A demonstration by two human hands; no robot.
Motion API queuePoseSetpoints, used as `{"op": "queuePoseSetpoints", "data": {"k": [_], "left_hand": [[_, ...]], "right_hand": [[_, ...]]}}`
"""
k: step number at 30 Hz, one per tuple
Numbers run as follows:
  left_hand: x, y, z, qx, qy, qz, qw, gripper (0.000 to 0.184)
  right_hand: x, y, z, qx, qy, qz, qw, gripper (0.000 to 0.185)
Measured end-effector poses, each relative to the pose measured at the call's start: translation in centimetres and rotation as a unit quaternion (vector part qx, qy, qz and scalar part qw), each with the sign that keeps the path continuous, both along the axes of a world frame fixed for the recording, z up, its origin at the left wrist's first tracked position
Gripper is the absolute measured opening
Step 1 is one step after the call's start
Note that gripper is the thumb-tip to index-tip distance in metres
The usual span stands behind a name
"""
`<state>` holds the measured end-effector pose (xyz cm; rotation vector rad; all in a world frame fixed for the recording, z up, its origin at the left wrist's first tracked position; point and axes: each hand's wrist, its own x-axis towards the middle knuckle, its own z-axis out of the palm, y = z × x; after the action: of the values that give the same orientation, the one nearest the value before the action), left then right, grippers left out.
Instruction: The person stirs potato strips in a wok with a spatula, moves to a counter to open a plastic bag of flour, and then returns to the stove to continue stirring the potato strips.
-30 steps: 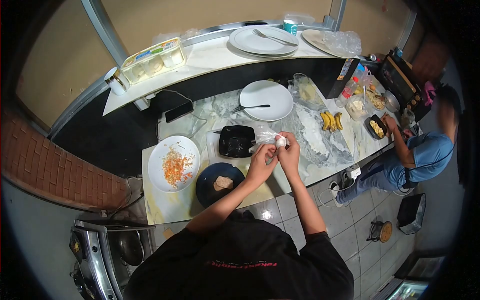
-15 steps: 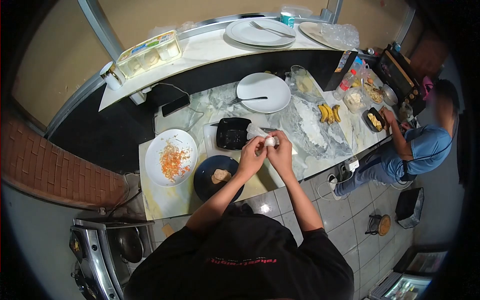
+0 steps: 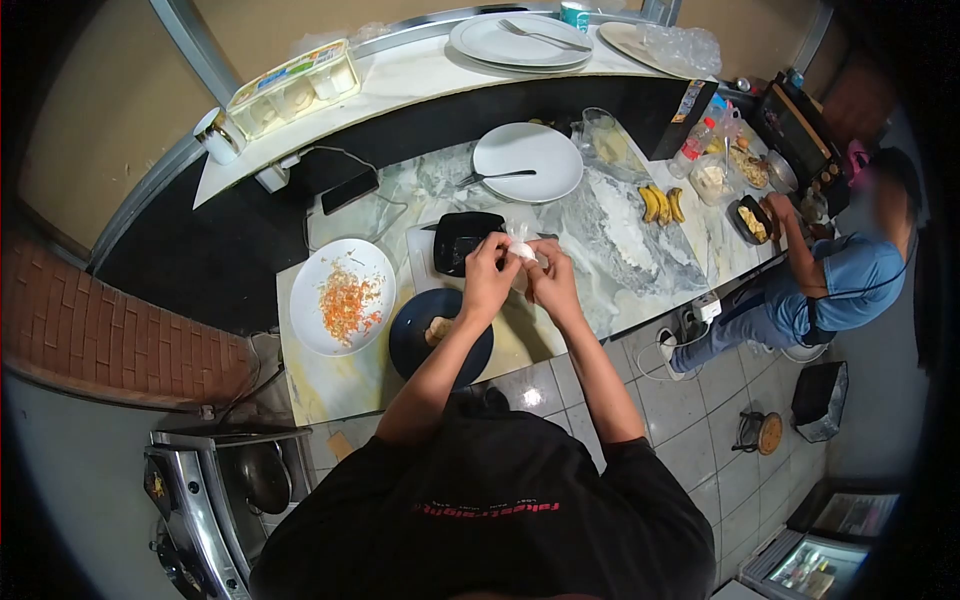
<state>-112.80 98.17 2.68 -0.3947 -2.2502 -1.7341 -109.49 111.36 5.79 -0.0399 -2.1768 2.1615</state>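
Note:
A small clear plastic bag (image 3: 520, 240) with something white in it is pinched between my fingers above the counter. My left hand (image 3: 488, 275) grips it from one side and my right hand (image 3: 552, 283) from the other. Just beyond my left hand is a black square dish (image 3: 453, 237) on a white board (image 3: 421, 268). Below my left wrist sits a dark blue plate (image 3: 412, 333) with a few pale brown pieces (image 3: 438, 331) on it. Farther left, a white plate (image 3: 304, 312) bears shredded orange and pale bits (image 3: 349, 305).
A white plate (image 3: 545, 165) with a fork lies at the counter's back. Bananas (image 3: 660, 204) and spread white powder (image 3: 622, 245) are to the right. A person in a blue shirt (image 3: 860, 275) works at the right end, near a black dish (image 3: 748, 218). A phone (image 3: 350, 191) lies back left.
Both hands have risen slightly and drawn left with the bag, whose white content now shows between the fingers. The camera view has shifted a little.

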Motion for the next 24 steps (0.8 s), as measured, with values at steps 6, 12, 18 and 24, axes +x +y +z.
{"op": "queuePoseSetpoints", "data": {"k": [6, 12, 18, 24], "left_hand": [[0.0, -1.3, 0.9, 0.005, -0.022, -0.046, 0.999, 0.023], [0.4, -1.9, 3.7, -0.017, -0.004, -0.092, 0.996, 0.023], [0.5, -1.8, 1.8, -0.051, -0.025, -0.1, 0.993, 0.019], [0.5, 0.2, -0.6, -0.116, -0.027, -0.032, 0.992, 0.017]], "right_hand": [[-0.2, 2.1, -0.3, -0.138, -0.048, 0.148, 0.978, 0.013], [-0.2, 3.6, 0.6, -0.233, -0.103, 0.245, 0.935, 0.017], [0.5, 2.8, 1.7, -0.023, -0.044, 0.155, 0.987, 0.013], [1.7, 0.6, -2.4, 0.204, 0.188, -0.065, 0.959, 0.011]]}}
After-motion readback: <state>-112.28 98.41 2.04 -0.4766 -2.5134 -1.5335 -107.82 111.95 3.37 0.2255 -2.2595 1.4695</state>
